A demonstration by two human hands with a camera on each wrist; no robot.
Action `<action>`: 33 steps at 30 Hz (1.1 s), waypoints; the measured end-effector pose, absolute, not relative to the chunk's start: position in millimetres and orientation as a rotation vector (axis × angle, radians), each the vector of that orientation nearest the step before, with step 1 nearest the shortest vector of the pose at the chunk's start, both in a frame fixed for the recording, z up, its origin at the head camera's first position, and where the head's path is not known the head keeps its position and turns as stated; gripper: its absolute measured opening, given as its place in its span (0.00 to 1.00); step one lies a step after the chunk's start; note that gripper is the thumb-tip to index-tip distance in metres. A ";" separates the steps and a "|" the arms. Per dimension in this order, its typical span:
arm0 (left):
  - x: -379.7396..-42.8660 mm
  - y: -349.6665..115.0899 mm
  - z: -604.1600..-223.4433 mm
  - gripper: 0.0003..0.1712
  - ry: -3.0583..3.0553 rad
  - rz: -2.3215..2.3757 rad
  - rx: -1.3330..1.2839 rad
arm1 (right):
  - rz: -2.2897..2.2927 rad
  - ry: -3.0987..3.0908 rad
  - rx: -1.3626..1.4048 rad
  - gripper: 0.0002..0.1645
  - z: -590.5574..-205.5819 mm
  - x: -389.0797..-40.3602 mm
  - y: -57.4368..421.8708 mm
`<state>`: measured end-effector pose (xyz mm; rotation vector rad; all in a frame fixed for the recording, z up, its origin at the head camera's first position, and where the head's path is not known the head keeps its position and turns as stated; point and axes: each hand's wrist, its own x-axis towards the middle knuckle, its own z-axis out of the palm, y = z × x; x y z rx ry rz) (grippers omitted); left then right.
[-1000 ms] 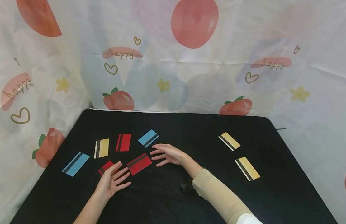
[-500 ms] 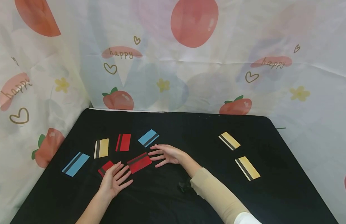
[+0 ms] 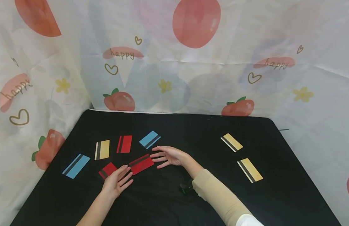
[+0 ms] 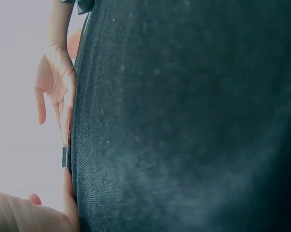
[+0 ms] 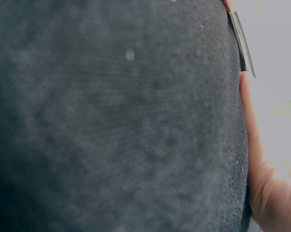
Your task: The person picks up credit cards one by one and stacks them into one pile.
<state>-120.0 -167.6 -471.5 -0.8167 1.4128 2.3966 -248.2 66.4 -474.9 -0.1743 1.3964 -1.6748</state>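
A red card (image 3: pixel 141 164) with a dark stripe lies between my two hands on the black tabletop. My left hand (image 3: pixel 116 182) is open, its straight fingers reaching the card's left edge. Beneath or behind that hand, a second red card (image 3: pixel 106 171) is partly hidden. On the other side, my right hand (image 3: pixel 170 156) has straight, spread fingers at the card's right edge. In the left wrist view, the fingertips of both hands stand at opposite ends of a thin card (image 4: pixel 65 157). The right wrist view has fingertips at the end of a card (image 5: pixel 242 43) seen edge-on.
A blue card (image 3: pixel 150 139), a red card (image 3: pixel 124 144) and a yellow card (image 3: pixel 102 150) lie behind the hands. Another blue card (image 3: pixel 76 166) is at far left. Two yellow cards (image 3: pixel 231 142) are at right. A patterned curtain (image 3: pixel 202 84) hangs behind the table.
My left hand has moved slightly right, uncovering more of the second red card. The red card between the hands has shifted a little and turned slightly. My right hand has edged slightly left.
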 end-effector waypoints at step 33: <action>-134.8 -145.7 -469.2 0.28 1.701 2.346 -0.866 | -1.601 1.563 -0.111 0.22 -476.6 -246.4 62.2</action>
